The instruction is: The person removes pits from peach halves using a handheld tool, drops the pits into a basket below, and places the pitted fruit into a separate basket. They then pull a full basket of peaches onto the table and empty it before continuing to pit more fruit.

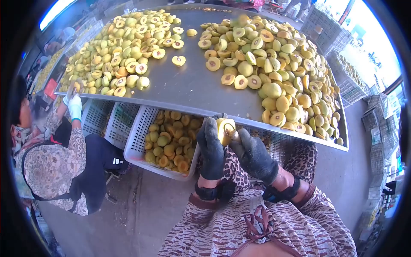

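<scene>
In my gloved left hand (210,150) is a yellow peach half (224,127), gripped upright between thumb and fingers near the table's front edge. My gloved right hand (253,156) is closed, its fingertips right at the peach half's cut face, where a brownish pit shows. I cannot tell what the right fingers hold. Just beyond both hands is the metal table (184,90), with a heap of cut peaches (274,64) at right and another heap (124,47) at left. Below and left of my hands stands a white crate (133,139) of pitted peach halves (169,143).
At left a person (55,167) in a floral top sits at the same table, a white-gloved hand (75,106) at its edge. More white crates (96,113) stand under the table. Stacked crates (327,32) rise behind and along the right side.
</scene>
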### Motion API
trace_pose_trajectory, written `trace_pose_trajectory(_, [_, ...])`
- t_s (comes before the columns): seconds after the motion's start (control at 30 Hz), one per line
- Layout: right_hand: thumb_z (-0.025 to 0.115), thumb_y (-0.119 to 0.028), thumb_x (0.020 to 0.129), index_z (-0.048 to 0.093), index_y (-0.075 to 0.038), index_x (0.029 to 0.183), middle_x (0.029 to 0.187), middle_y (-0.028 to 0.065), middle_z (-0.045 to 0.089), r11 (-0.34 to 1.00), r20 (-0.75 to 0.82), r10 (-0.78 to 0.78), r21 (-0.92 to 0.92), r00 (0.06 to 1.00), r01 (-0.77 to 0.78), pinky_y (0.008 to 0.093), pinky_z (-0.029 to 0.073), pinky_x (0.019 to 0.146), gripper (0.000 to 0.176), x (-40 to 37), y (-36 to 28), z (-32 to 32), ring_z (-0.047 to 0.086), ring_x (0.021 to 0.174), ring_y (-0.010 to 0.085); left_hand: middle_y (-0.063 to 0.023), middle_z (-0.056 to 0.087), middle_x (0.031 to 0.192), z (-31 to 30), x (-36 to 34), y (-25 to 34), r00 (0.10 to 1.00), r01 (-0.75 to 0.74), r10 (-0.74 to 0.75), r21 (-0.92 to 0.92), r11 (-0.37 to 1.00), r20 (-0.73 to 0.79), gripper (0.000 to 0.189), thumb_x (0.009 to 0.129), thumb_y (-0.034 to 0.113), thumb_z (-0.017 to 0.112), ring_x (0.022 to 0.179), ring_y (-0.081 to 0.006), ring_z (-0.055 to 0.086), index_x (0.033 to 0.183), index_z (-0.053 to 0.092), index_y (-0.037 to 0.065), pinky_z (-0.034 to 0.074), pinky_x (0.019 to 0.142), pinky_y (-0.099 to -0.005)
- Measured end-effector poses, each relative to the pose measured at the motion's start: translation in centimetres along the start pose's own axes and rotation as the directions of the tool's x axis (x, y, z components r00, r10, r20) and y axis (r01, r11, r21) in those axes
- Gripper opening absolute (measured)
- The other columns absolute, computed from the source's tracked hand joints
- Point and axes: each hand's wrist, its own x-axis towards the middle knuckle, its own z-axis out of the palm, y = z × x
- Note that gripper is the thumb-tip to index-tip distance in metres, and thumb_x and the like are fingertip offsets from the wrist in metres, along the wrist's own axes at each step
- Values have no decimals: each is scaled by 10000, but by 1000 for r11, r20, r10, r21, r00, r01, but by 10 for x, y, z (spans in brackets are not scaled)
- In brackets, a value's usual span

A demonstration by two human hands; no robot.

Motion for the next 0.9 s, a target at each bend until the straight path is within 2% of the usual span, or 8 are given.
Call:
trace_pose_trajectory(0.33, [562,-156,958,503,-5,1082,769,241,620,1000,19,11,-6,1000,-11,497,458,600,204,-27,23,-27,617,720,445,-128,670,890,28,-18,-12,974,-226,213,227,947,81,334,1023,243,460,779,-203,617,958,637,-33,508,712,-348])
trace_pose_trajectory(0.4, [530,-166,978,518,-13,1066,765,224,628,998,66,61,-31,996,-60,480,469,607,178,-31,35,-30,624,706,421,-160,667,954,13,-16,-38,804,-587,521,517,623,286,260,1017,197,497,820,-289,634,1054,617,-31,515,743,-396])
trace_pose_trajectory(0.53, [463,-176,1031,595,8,960,713,60,618,926,205,159,309,966,-218,331,462,576,237,-25,35,-39,567,644,147,-179,640,1094,-3,-6,-75,706,-700,570,536,472,420,233,957,179,572,1002,-350,626,1132,602,27,517,848,-433])
trace_pose_trajectory(0.57, [464,-149,1032,587,13,985,725,53,615,855,296,285,350,911,-382,312,442,582,209,-26,22,-49,532,657,112,-164,653,984,2,-1,-34,866,-452,234,494,743,441,218,959,208,543,863,-347,630,1054,591,18,506,733,-433])
trace_pose_trajectory(0.73, [540,-52,962,571,22,1005,944,186,640,856,89,-400,-318,912,407,384,441,574,91,-31,70,-33,524,631,325,-163,626,864,18,-7,-31,890,-456,341,549,700,304,212,971,205,498,753,-344,614,964,588,13,487,653,-440])
trace_pose_trajectory(0.83, [515,-131,1014,571,-16,965,767,42,608,989,138,-122,98,983,109,304,427,538,137,-25,47,-37,500,583,141,-158,612,835,20,-6,-45,644,-707,669,622,337,370,170,962,167,510,751,-342,610,966,591,17,491,665,-448])
trace_pose_trajectory(0.87, [478,-208,1042,571,-39,935,685,-52,524,768,322,295,479,899,-424,257,392,508,221,-23,33,-41,463,576,63,-158,612,835,26,-6,-35,635,-725,666,600,339,391,170,962,167,510,751,-342,610,966,591,17,491,665,-448])
trace_pose_trajectory(0.9, [478,-208,1042,571,-39,935,685,-52,524,767,295,301,490,907,-414,257,392,508,221,-18,28,-48,463,576,63,-152,610,829,30,-11,-26,753,-636,560,601,484,345,148,948,153,531,753,-343,608,973,590,19,497,673,-438])
